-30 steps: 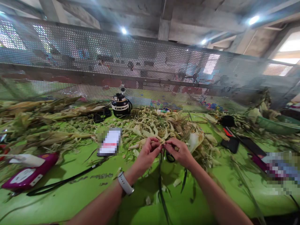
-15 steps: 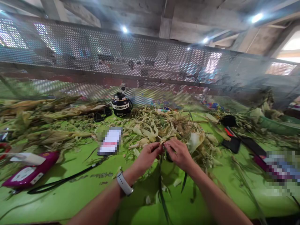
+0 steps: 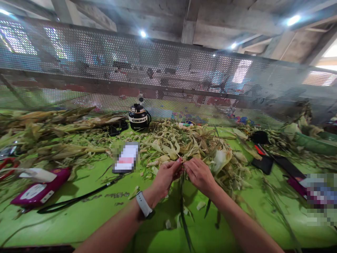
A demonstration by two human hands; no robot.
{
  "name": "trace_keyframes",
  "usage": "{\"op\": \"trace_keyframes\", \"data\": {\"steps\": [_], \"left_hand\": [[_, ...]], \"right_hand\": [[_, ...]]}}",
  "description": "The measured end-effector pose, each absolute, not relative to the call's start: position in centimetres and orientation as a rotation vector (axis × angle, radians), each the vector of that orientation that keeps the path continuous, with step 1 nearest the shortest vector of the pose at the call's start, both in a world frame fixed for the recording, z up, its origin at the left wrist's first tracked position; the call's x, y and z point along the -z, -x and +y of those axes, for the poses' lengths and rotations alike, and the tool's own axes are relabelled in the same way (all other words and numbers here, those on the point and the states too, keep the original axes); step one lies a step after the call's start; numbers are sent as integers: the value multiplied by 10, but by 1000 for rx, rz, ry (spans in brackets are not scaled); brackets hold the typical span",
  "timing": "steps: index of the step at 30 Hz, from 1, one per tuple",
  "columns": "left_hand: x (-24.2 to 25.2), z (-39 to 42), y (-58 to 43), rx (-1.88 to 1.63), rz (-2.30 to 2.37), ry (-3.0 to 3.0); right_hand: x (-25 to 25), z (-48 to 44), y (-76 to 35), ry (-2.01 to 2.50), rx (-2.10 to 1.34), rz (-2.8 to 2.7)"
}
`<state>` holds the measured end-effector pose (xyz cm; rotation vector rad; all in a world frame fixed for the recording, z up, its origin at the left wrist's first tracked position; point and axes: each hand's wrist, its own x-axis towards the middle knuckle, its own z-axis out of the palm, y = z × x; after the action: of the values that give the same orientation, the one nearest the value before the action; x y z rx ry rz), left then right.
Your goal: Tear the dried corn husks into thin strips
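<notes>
My left hand [image 3: 167, 175], with a white watch [image 3: 144, 204] on its wrist, is closed in a pinch in front of the husk pile. My right hand [image 3: 201, 174] is closed too, its fingertips meeting those of the left. From between them a long dark green leaf strip [image 3: 183, 216] hangs down toward the table's front edge. A shorter green strip [image 3: 207, 208] shows below my right wrist. My fingers cover the spot where they grip. Just behind them lies a heap of dry, pale corn husks [image 3: 189, 142].
On the green table [image 3: 102, 225] lie a phone [image 3: 127, 158], a purple power bank [image 3: 42, 188] with a cable, and a black device [image 3: 263, 163]. A black "ENERGY" jug [image 3: 138, 118] stands by the perforated metal screen [image 3: 168, 77]. A green basket [image 3: 316, 143] sits far right.
My hands stay together at the same strip, with the fingers slightly shifted and the left thumb raised more. The whole view has moved slightly, so things appear a little further right.
</notes>
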<state>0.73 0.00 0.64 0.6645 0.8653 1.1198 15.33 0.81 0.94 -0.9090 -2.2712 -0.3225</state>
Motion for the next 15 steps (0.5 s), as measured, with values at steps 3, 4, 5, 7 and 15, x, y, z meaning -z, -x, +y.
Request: {"op": "trace_keyframes", "data": {"steps": [3, 4, 5, 7, 15], "left_hand": [[-5, 1, -7, -1118, 845, -735], [-4, 1, -6, -1119, 845, -755], [-5, 1, -6, -1117, 848, -773], [-6, 0, -5, -1109, 859, -806], [-8, -4, -4, -1085, 877, -941]], "right_hand": [[-9, 8, -154, 930, 257, -2256], [-9, 8, -154, 931, 243, -2254], [-9, 8, -155, 931, 241, -2257], [-9, 8, -155, 925, 284, -2273], [-7, 8, -157, 919, 415, -2271]]}}
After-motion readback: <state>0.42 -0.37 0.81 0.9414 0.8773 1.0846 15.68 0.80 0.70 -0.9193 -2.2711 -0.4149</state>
